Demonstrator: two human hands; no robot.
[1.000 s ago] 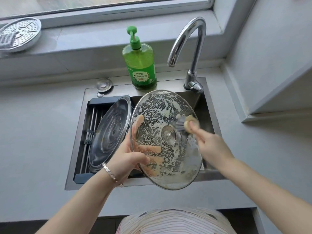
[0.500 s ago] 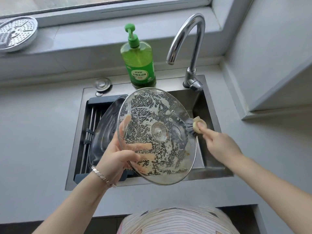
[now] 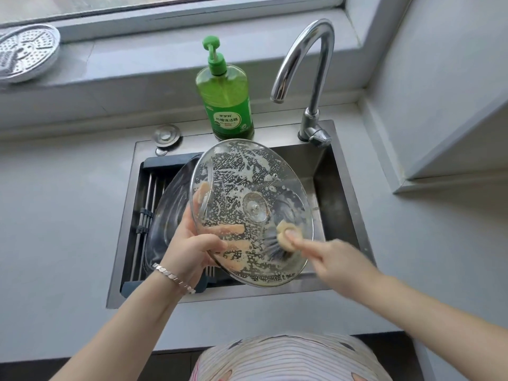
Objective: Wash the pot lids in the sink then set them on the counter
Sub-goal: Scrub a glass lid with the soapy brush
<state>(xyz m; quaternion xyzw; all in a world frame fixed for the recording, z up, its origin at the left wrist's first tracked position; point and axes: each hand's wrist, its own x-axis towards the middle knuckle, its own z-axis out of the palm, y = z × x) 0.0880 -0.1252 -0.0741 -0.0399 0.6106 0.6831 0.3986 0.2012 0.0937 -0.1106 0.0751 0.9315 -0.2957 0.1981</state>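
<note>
My left hand grips the left rim of a soapy glass pot lid, tilted over the steel sink, fingers showing through the glass. My right hand holds a round scrubbing brush whose dark bristles press on the lid's lower right part. A second lid, of metal, leans in the sink's left half behind the glass one, partly hidden by it.
A green dish-soap pump bottle stands behind the sink, next to the curved chrome tap. A sink plug lies at the back left corner. A perforated steamer plate rests on the window ledge. Grey counter surrounds the sink.
My right hand has swept the brush from the lid's right edge down to its lower right part. The lid has shifted slightly in my left hand.
</note>
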